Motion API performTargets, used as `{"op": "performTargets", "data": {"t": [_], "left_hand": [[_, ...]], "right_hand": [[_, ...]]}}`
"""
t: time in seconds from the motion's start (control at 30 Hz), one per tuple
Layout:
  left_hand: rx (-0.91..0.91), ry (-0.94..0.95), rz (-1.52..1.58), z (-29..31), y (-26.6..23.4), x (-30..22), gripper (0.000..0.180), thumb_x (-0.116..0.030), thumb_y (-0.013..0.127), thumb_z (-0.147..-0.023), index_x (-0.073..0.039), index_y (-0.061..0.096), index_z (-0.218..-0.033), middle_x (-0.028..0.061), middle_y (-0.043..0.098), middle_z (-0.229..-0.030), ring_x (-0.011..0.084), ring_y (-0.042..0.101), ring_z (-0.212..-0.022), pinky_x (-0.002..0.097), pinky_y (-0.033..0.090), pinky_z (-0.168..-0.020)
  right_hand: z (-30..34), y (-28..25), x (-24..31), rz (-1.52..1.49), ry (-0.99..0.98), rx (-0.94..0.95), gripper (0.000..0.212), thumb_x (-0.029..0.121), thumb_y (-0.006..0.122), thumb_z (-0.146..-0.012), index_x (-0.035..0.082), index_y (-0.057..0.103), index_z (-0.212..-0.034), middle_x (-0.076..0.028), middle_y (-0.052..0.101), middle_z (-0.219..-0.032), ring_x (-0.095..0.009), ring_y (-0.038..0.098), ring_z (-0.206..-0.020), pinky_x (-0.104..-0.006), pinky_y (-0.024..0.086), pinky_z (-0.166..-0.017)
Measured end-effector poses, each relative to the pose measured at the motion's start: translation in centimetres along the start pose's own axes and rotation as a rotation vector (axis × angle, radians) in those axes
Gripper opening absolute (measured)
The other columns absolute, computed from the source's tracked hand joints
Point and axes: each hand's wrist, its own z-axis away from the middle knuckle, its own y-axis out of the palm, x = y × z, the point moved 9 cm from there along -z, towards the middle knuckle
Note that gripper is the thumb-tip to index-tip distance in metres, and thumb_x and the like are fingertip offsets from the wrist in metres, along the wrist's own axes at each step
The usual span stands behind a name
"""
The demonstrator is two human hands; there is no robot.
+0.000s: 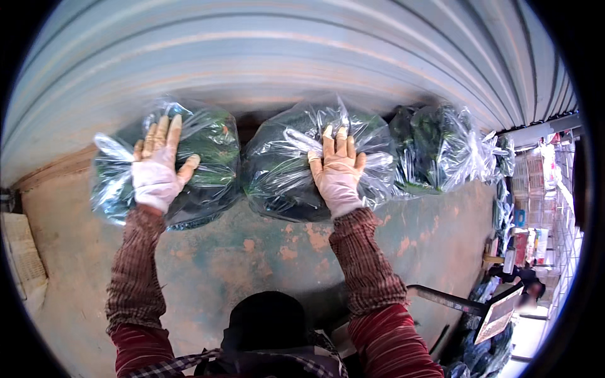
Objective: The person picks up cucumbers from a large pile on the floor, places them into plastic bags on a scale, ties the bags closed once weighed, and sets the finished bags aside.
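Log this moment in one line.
gloved left hand: on leftmost clear bag | gloved right hand: on second clear bag | third clear bag: farther right, untouched

The left hand (157, 165) hides part of the left bag (213, 148), and the right hand (339, 167) covers part of the second bag (277, 160). Creases and glare obscure the green contents, possibly vegetables. A pale sack (22, 252) at far left is cut off; the distant person (513, 274) at right is blurred.
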Motion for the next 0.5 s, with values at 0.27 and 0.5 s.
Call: {"op": "performTargets", "data": {"t": [0.27,0.5], "left_hand": [[0.264,-0.377,-0.2,1.6,1.6,0.9,0.068,-0.054,0.032,-0.089,-0.026,0.002,-0.144,0.0016,0.005,-0.15,0.0273,0.011,-0.137,0.0506,0.012,-0.108],[0.156,-0.032,0.126,12.7,3.2,-9.8,0.065,-0.048,0.038,-0.088,-0.021,0.016,-0.142,0.0145,0.013,-0.147,0.0303,0.017,-0.134,0.0567,0.025,-0.1]], "right_hand": [[12.2,-4.2,-1.6,-0.474,-0.172,-0.168,0.073,0.036,0.051,-0.085,0.009,0.014,-0.142,-0.012,0.016,-0.147,-0.028,0.016,-0.136,-0.0444,0.015,-0.108],[45.3,-1.3,-24.5,0.042,-0.103,0.296,0.03,0.026,0.054,-0.082,0.006,0.048,-0.104,-0.011,0.058,-0.089,-0.027,0.058,-0.082,-0.0389,0.047,-0.07]]}}
